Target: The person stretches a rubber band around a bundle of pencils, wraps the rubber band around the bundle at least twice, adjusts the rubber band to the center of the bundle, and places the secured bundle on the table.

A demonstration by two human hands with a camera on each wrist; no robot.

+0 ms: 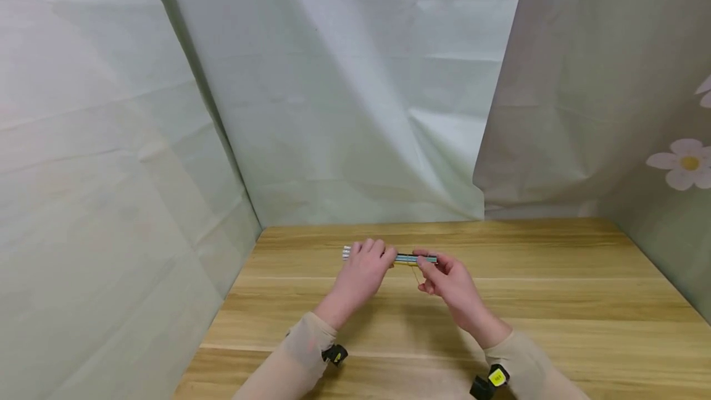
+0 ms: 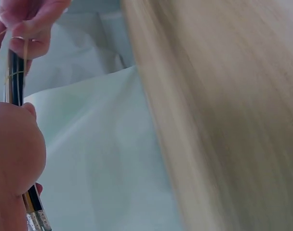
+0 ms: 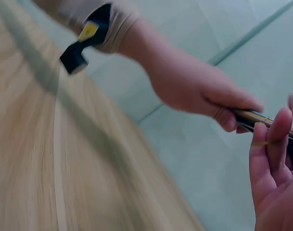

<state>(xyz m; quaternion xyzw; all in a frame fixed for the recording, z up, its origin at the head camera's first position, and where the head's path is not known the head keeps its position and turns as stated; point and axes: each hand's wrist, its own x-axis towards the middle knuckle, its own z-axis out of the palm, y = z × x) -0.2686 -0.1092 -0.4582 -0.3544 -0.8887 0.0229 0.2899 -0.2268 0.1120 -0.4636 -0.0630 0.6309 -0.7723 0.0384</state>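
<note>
A slim bundle of pencil-like sticks (image 1: 408,258) is held level above the wooden table, with silvery-white ends on the left and dark and teal sides. My left hand (image 1: 363,267) grips its middle from above, the fingers curled round it. At the other end is my right hand (image 1: 452,283), thumb and fingertips at the sticks' tips. A thin yellowish rubber band (image 1: 415,275) runs from the bundle to the right hand's lower fingers, which hold it stretched. In the left wrist view, one loop circles the sticks (image 2: 14,86). The palm hides part of them.
The wooden table (image 1: 555,301) extends beneath both hands. Pale cloth (image 1: 361,110) hangs behind it and along both sides, with printed flowers (image 1: 689,163) at the right. Each wrist wears a small black camera mount (image 1: 335,355).
</note>
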